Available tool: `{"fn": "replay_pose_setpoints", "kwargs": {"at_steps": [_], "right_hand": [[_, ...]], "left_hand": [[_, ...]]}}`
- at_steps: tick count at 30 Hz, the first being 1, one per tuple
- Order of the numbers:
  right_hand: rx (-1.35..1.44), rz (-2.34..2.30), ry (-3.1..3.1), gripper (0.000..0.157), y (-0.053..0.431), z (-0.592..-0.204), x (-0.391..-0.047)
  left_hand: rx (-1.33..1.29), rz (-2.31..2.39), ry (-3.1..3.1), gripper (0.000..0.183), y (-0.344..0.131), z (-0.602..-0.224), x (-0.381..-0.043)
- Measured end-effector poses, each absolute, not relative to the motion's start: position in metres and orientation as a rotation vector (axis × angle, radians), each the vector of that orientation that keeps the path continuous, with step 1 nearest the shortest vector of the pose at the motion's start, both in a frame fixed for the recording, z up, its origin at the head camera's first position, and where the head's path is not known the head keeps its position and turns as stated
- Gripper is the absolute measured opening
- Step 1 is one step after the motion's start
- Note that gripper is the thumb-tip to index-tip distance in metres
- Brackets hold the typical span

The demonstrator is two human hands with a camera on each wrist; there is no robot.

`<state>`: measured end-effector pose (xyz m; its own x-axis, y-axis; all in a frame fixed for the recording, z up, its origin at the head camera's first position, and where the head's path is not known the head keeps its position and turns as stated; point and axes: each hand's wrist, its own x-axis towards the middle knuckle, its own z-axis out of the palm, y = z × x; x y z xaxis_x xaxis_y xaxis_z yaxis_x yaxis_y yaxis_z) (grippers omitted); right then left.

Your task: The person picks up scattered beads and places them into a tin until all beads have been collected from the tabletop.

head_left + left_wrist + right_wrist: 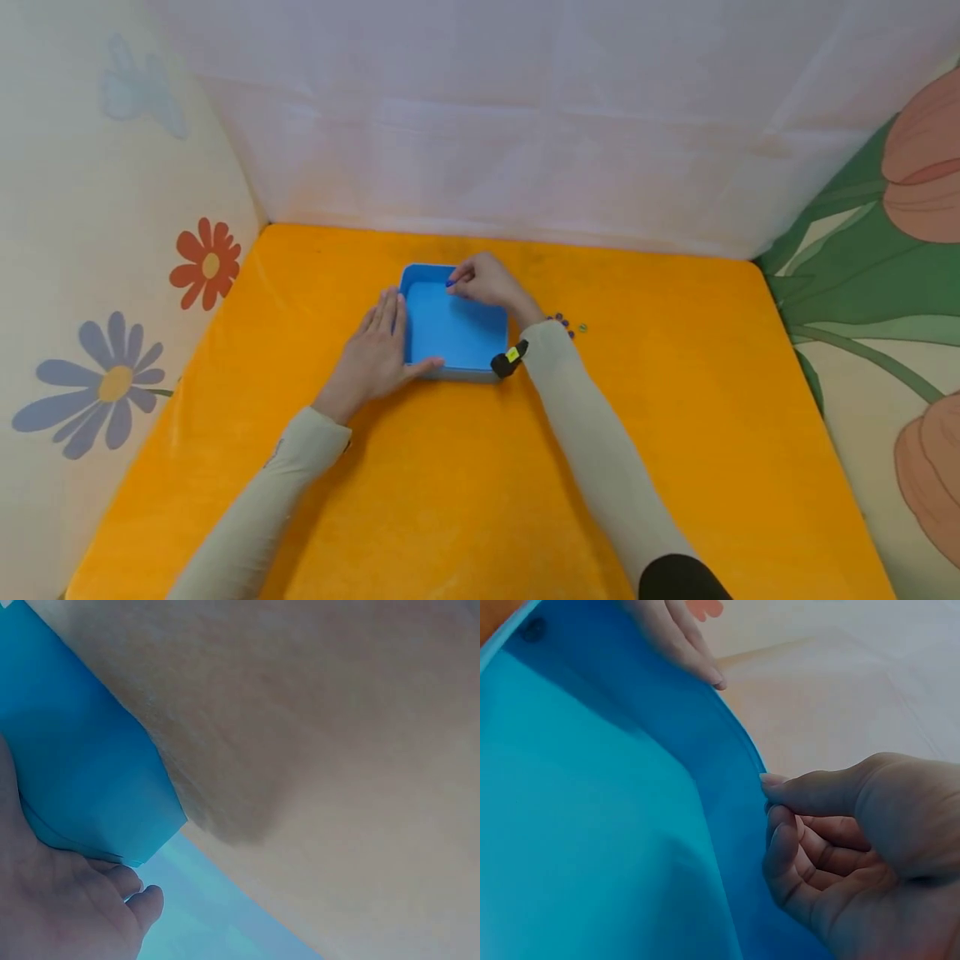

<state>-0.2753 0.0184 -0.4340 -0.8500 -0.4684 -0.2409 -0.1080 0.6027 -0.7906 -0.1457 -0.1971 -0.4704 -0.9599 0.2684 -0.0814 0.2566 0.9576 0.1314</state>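
A light-blue rectangular tray with low walls sits on the yellow-orange table. My left hand lies against its left wall, fingers straight along the rim and thumb stretched over the near edge. In the left wrist view, the left palm is beside the outside of the blue tray wall. Over the tray's far part, my right hand pinches a small dark-blue bead between thumb and index finger. In the right wrist view, the right fingertips overlap the tray's rim, and the bead is mostly hidden.
Right of the tray, several small dark-blue beads lie on the table, partly behind the right wrist. A green bead lies beside them. A white cloth wall rises at the table's far edge. A dark round spot shows inside a tray corner.
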Motion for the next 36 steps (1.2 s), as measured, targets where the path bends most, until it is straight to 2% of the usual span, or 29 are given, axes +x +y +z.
{"fn": "replay_pose_setpoints", "kwargs": {"at_steps": [24,36], "right_hand": [[-0.464,-1.021,2.423,0.022,0.003,-0.435,-0.282],[-0.516,-1.079,2.456,0.023,0.014,-0.428,-0.278]], "left_hand": [[0.376,0.184,3.006,0.126,-0.193,-0.472,-0.143],[0.362,0.184,2.996,0.125,-0.193,-0.468,-0.144]]}}
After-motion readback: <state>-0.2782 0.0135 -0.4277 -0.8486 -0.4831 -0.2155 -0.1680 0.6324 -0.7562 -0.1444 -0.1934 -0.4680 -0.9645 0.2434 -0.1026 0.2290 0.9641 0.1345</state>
